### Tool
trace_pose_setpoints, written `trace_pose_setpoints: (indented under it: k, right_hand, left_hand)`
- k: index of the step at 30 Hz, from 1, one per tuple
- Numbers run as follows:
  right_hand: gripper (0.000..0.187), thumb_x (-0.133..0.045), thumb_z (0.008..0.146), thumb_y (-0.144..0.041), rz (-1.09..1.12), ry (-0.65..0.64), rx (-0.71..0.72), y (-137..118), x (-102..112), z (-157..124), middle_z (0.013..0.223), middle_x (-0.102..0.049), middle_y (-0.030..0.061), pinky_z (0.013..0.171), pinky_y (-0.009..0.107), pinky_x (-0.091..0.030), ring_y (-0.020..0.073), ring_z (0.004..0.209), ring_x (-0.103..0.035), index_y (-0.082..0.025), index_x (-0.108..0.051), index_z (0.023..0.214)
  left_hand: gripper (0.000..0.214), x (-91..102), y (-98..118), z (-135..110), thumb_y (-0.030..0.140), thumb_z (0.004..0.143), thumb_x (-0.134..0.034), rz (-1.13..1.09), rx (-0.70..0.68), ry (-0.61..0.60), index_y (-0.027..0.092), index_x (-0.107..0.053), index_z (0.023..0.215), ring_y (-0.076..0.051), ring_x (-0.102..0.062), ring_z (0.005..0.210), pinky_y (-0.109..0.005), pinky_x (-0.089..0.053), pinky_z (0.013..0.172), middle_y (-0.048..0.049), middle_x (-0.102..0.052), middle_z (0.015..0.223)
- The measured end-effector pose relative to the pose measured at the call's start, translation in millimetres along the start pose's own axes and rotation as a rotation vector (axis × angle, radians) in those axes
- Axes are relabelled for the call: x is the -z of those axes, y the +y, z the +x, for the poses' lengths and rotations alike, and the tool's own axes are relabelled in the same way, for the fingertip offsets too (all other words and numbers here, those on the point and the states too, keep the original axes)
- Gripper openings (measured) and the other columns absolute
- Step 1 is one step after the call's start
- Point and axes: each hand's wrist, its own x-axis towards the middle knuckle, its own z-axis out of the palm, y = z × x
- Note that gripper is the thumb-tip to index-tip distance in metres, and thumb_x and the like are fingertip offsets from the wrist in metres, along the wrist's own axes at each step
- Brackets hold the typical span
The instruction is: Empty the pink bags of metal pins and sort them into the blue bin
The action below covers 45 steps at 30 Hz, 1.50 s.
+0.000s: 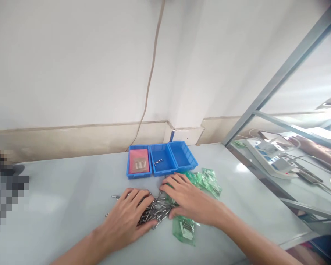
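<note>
A loose pile of thin metal pins (157,213) lies on the table between my hands. My left hand (129,215) rests palm down on the pile's left side, its fingers bent but apart and its thumb at the near edge. From the right, my right hand (186,198) reaches over the pile's other side, fingers apart, with its thumb beside the pins. Under and beside it lie green plastic bags; one bag (184,232) near me holds pins and a white label, and more green bags (206,180) lie behind. What is beneath my palms is hidden.
Behind the pile stand three joined blue bins: the left bin (151,171) holds a pink sheet and a small clear bag, the middle bin (165,170) a few pins. Right, beyond a metal frame (245,117), are a power strip (267,162) and another person's hand (303,143).
</note>
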Motion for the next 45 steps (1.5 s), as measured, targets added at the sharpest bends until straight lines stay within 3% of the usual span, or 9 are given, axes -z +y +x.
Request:
trace_pose_setpoints:
  k: [4, 8, 12, 16, 20, 26, 33, 37, 45]
  right_hand:
    - [0.056, -0.096, 0.083, -0.043, -0.011, -0.001, -0.01, -0.7, 2.1, -1.5, 0.13, -0.065, 0.0098, 0.107, 0.053, -0.048, 0.0353, 0.124, -0.058, -0.021, -0.065, 0.124]
    - [0.053, -0.096, 0.081, -0.045, -0.126, -0.025, 0.019, -1.5, -1.6, 1.7, 0.123, -0.066, 0.0094, 0.111, 0.056, -0.046, 0.0349, 0.12, -0.06, -0.019, -0.067, 0.116]
    - [0.046, -0.093, 0.085, -0.047, -0.24, -0.006, 0.097, -3.2, -5.6, 5.2, 0.118, -0.067, 0.0095, 0.116, 0.057, -0.042, 0.0351, 0.124, -0.057, -0.018, -0.068, 0.111]
    - [0.036, -0.087, 0.092, -0.044, -0.305, 0.012, 0.162, -5.5, -7.4, 7.3, 0.112, -0.068, 0.0101, 0.103, 0.051, -0.049, 0.0344, 0.12, -0.057, -0.017, -0.068, 0.108]
    - [0.027, -0.083, 0.097, -0.038, -0.341, 0.045, 0.218, -7.5, -14.5, 11.4, 0.107, -0.067, 0.0088, 0.096, 0.048, -0.05, 0.0333, 0.113, -0.058, -0.018, -0.068, 0.105]
    - [0.012, -0.071, 0.106, -0.029, -0.326, 0.087, 0.229, -11.7, -29.7, 19.3, 0.106, -0.067, 0.0075, 0.091, 0.046, -0.047, 0.0301, 0.105, -0.058, -0.019, -0.065, 0.106]
    - [0.027, -0.077, 0.102, -0.041, -0.219, 0.096, 0.118, -6.9, -26.5, 19.2, 0.111, -0.07, 0.008, 0.087, 0.043, -0.048, 0.0294, 0.104, -0.061, -0.019, -0.064, 0.109]
    - [0.043, -0.08, 0.098, -0.048, -0.135, 0.131, 0.012, -7.7, -25.6, 20.9, 0.117, -0.068, 0.0115, 0.087, 0.045, -0.051, 0.032, 0.106, -0.063, -0.016, -0.063, 0.123]
    - [0.062, -0.085, 0.092, -0.049, -0.048, 0.138, -0.03, -1.6, -29.9, 20.3, 0.133, -0.065, 0.014, 0.098, 0.052, -0.053, 0.0369, 0.119, -0.062, -0.019, -0.059, 0.14]
  left_hand:
    - [0.066, 3.9, 1.7, -0.8, 0.061, 0.097, -0.074, 0.013, 0.064, -0.094, 0.022, -0.056, 0.148, -0.034, -0.059, 0.125, -0.052, -0.047, 0.108, -0.0128, -0.062, 0.145]
    - [0.087, 11.3, 2.4, -6.7, 0.076, 0.091, -0.071, 0.051, 0.089, -0.1, 0.022, -0.051, 0.157, -0.037, -0.054, 0.135, -0.056, -0.047, 0.112, -0.0139, -0.058, 0.154]
    - [0.116, 15.5, -4.4, -33.2, 0.092, 0.082, -0.065, 0.195, 0.093, -0.043, 0.018, -0.04, 0.167, -0.044, -0.048, 0.144, -0.061, -0.044, 0.115, -0.0172, -0.056, 0.159]
    - [0.125, 12.4, -11.1, -64.1, 0.097, 0.08, -0.059, 0.289, 0.142, -0.039, 0.017, -0.029, 0.172, -0.047, -0.042, 0.152, -0.065, -0.035, 0.123, -0.0184, -0.051, 0.164]
    - [0.125, 4.3, -3.9, -71.9, 0.09, 0.085, -0.063, 0.228, 0.247, -0.092, 0.018, -0.015, 0.176, -0.046, -0.033, 0.159, -0.067, -0.03, 0.127, -0.0159, -0.04, 0.173]
    - [0.125, -11.8, 11.4, -51.0, 0.082, 0.088, -0.069, 0.112, 0.279, -0.051, 0.018, -0.008, 0.176, -0.045, -0.032, 0.161, -0.064, -0.04, 0.125, -0.0169, -0.033, 0.176]
    - [0.095, -18.7, 3.6, -30.9, 0.067, 0.1, -0.066, 0.015, 0.261, -0.06, 0.021, -0.024, 0.171, -0.041, -0.039, 0.158, -0.061, -0.05, 0.12, -0.0168, -0.042, 0.17]
    - [0.077, -15.9, -1.6, -23.0, 0.057, 0.103, -0.066, -0.065, 0.246, -0.058, 0.022, -0.035, 0.164, -0.037, -0.047, 0.154, -0.057, -0.053, 0.119, -0.0161, -0.047, 0.166]
    - [0.068, -12.4, -4.9, -20.0, 0.052, 0.103, -0.069, -0.14, 0.252, -0.062, 0.024, -0.042, 0.159, -0.033, -0.051, 0.151, -0.051, -0.055, 0.119, -0.0122, -0.051, 0.163]
